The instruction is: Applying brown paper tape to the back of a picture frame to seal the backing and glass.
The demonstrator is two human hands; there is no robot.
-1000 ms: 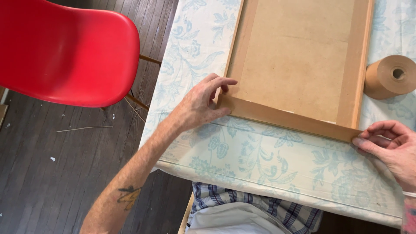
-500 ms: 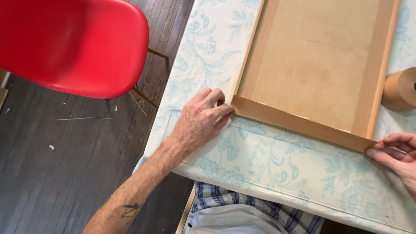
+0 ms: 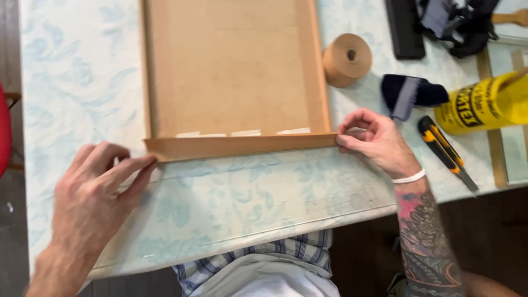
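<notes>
A brown picture frame (image 3: 231,66) lies back-up on a table with a pale floral cloth (image 3: 247,198). A strip of brown paper tape (image 3: 242,146) runs along the frame's near edge. My left hand (image 3: 96,190) rests flat on the cloth, its fingertips touching the strip's left end. My right hand (image 3: 374,140) pinches the strip's right end at the frame's corner, thumb and fingers closed on it.
A roll of brown paper tape (image 3: 346,59) stands right of the frame. Further right lie a dark cloth (image 3: 410,93), an orange and black utility knife (image 3: 443,151), a yellow bottle (image 3: 487,102) and dark tools (image 3: 440,22). A red chair (image 3: 4,132) peeks in at left.
The view has swung right, so the red chair has almost left the picture and the tools at right appear. Both hands stay at the ends of the tape strip.
</notes>
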